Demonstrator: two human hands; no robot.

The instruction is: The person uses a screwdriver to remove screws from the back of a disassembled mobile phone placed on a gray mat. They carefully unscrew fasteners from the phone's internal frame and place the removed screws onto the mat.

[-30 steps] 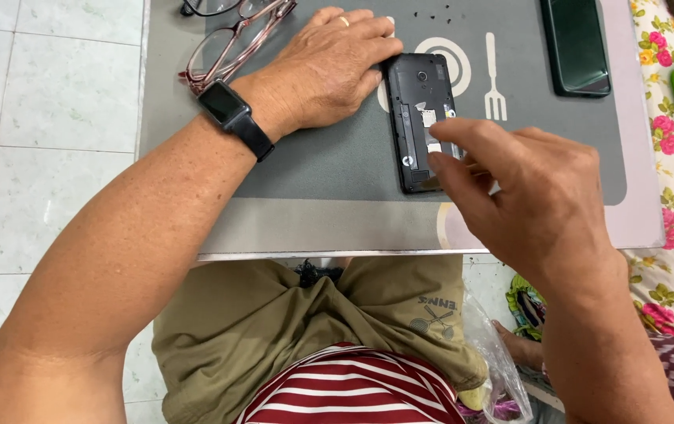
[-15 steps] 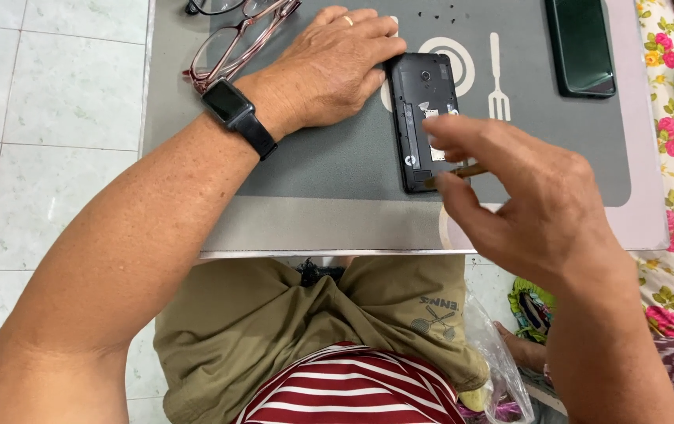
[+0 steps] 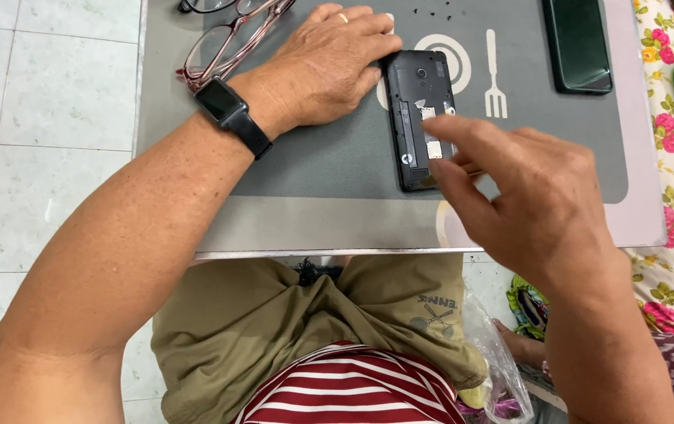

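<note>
Opened phone [image 3: 419, 118] lay lengthwise, pointing away; left hand [image 3: 325, 67] flat beside it, right hand [image 3: 525, 188] fingers pinched narrow over its lower edge.

The right hand [image 3: 521, 184] covers the lower right corner of the opened phone [image 3: 419, 118], and something thin and brownish shows just under its fingers [image 3: 463, 133], perhaps a small tool, too little of it visible to tell. The left hand [image 3: 325, 67] hides the phone's upper left edge beneath its fingertips. Beyond those fingertips, the glasses [image 3: 231, 39] and a second dark phone [image 3: 578, 43] are cut by the top edge. The tiny dark specks [image 3: 431, 12] are too small to identify.
</note>
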